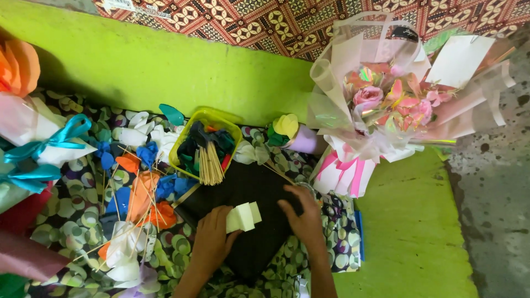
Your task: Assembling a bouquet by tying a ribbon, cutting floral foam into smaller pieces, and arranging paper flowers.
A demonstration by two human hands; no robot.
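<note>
Foam block (243, 217), pale and small, sits on the black board (251, 234), pinched at its edge by curled left hand (212, 241) fingers. Right hand (301, 216) lies flat, fingers spread, empty. Judged light, soft, crushable; grip the sides gently.

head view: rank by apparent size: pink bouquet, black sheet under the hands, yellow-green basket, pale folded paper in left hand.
1. pink bouquet, with its wrap
2. black sheet; hands cover part of it, so the gap to the bouquet is unsure
3. yellow-green basket
4. pale folded paper, held in the left hand
</note>
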